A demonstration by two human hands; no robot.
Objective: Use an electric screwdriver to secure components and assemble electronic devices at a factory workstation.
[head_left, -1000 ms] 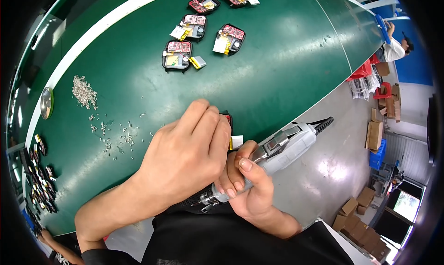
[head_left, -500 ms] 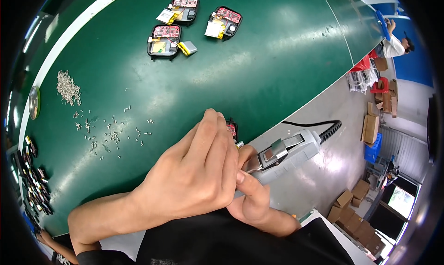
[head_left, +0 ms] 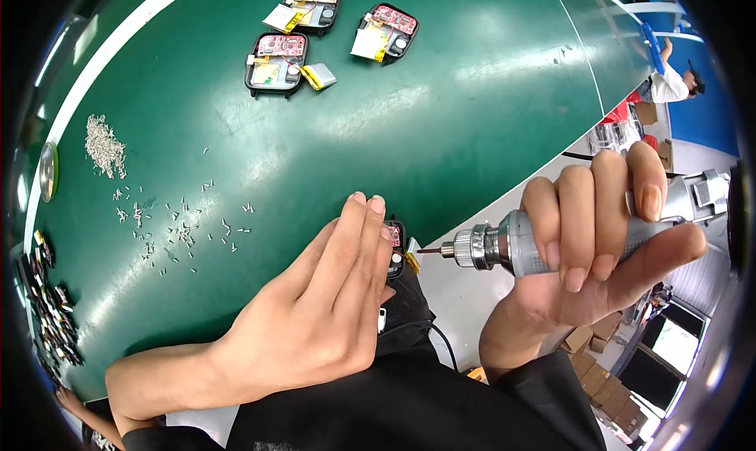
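My right hand (head_left: 592,242) is wrapped round a grey electric screwdriver (head_left: 504,245), held sideways past the table's edge. Its thin bit points left, close to a small open device case (head_left: 395,232). That black case, with a red circuit board and a silver and yellow battery pouch beside it, shows only in part behind my left hand (head_left: 315,301). The left fingers are pressed together and close over the case; the thumb is mostly hidden. Loose small screws (head_left: 185,229) are scattered left of this hand, with a denser screw pile (head_left: 104,147) farther off.
Several open device cases (head_left: 277,61) with batteries lie at the far side of the green table (head_left: 441,128). A round dish (head_left: 49,172) is at the left rim, near a heap of small parts (head_left: 53,317). Another person (head_left: 669,81) is far right; cardboard boxes (head_left: 610,380) stand on the floor.
My right hand has moved right and up with the screwdriver, whose bit now shows apart from my left hand. The left hand stays at the case, its fingers slightly shifted.
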